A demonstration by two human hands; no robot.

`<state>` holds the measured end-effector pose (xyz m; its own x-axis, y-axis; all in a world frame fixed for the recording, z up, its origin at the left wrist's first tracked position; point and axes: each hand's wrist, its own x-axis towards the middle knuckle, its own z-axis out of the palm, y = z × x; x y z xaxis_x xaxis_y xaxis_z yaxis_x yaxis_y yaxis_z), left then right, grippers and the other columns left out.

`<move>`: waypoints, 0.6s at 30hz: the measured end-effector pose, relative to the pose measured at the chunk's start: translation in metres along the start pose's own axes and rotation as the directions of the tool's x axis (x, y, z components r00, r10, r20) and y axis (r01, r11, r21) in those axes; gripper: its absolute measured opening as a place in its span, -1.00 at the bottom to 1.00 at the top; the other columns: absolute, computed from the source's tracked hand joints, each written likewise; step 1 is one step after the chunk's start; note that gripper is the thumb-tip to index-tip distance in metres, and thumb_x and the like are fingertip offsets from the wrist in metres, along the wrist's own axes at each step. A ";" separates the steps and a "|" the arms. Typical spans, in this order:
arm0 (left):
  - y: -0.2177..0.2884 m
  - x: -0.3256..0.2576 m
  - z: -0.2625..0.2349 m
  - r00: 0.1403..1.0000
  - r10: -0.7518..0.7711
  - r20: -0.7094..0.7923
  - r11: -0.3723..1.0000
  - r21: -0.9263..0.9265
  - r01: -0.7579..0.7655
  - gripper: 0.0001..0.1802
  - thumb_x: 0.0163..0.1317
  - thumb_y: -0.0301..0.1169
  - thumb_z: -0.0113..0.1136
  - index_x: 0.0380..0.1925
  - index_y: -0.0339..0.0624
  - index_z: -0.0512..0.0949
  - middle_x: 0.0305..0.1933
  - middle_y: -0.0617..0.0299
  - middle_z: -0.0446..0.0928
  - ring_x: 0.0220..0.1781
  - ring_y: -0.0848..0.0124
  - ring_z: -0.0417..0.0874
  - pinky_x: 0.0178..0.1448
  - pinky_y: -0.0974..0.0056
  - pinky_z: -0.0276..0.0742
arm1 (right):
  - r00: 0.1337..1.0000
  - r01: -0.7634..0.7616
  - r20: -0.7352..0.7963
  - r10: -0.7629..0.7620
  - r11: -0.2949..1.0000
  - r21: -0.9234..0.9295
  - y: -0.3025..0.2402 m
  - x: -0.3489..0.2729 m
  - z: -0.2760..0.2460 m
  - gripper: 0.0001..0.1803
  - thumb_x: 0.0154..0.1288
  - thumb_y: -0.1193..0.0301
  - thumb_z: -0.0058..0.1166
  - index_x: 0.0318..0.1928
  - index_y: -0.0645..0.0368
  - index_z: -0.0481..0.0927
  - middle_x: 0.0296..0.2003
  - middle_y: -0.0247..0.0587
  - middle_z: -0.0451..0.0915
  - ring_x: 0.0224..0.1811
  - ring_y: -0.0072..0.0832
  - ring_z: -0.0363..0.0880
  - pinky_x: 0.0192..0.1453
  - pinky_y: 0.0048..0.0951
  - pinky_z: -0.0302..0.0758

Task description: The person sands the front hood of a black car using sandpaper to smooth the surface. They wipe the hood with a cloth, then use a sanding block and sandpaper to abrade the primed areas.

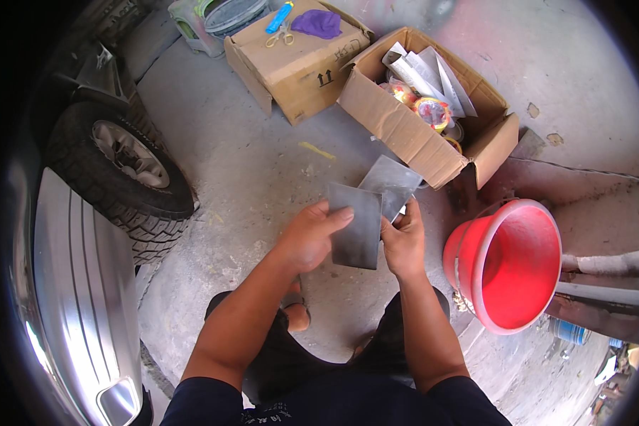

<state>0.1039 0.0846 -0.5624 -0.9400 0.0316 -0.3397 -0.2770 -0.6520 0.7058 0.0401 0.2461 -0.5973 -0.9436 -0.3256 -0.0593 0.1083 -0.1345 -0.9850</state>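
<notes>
My left hand point(309, 234) is closed on a dark grey rectangular sheet point(355, 238) that looks like sandpaper, its thumb lying over the front. Just to the right, my right hand point(405, 241) pinches a lighter grey sheet point(390, 176) of similar size by its lower end. The dark sheet partly overlaps the lighter one in front of me. Both are held in the air above the concrete floor, between my knees and the boxes. Fingers behind the sheets are hidden.
Ahead stand an open cardboard box point(397, 131) with paper rolls and tape, and a closed box point(302, 89) bearing scissors point(280, 35) and a purple cloth point(317, 24). A red bucket point(465, 259) is at right. A wheel point(78, 167) and silver bumper point(85, 284) are at left.
</notes>
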 end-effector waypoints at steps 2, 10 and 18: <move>-0.007 0.002 0.000 1.000 0.024 -0.013 1.000 0.017 -0.024 -0.73 0.35 -0.41 0.09 -0.01 -0.29 0.49 -0.01 0.17 0.57 0.04 0.39 0.56 0.16 0.21 0.44 | 0.995 -0.054 -0.078 0.056 0.998 0.036 -0.008 -0.004 0.009 -0.23 0.30 0.64 0.04 0.42 0.31 -0.06 -0.30 -0.31 0.58 -0.42 -0.72 0.51 -0.42 -0.68 0.41; -0.008 0.005 0.002 0.993 0.100 -0.070 0.974 0.209 -0.083 -0.71 0.33 -0.39 0.14 -0.01 -0.29 0.50 -0.04 0.22 0.57 -0.04 0.49 0.56 0.09 0.30 0.45 | 1.000 0.017 0.023 -0.020 0.992 0.126 0.002 -0.008 0.003 -0.62 0.31 0.50 0.15 0.10 0.21 0.39 -0.44 -0.47 0.43 -0.49 -0.77 0.31 -0.47 -0.68 0.26; 0.005 0.004 0.001 0.904 0.394 -0.167 0.753 0.623 -0.213 -0.60 0.25 -0.53 0.14 0.11 -0.33 0.44 -0.18 0.26 0.57 -0.11 0.55 0.53 0.00 0.46 0.45 | 0.999 -0.040 -0.009 0.051 0.870 0.492 0.003 0.000 -0.023 -0.80 0.37 0.54 0.02 -0.01 0.15 0.47 -0.23 -0.36 0.60 -0.20 -0.61 0.53 -0.08 -0.54 0.46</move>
<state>0.0987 0.0823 -0.5600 -0.9254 -0.3550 -0.1327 -0.1323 -0.0257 0.9909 0.0330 0.2670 -0.6041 -0.9396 -0.3239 -0.1107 0.2858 -0.5643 -0.7745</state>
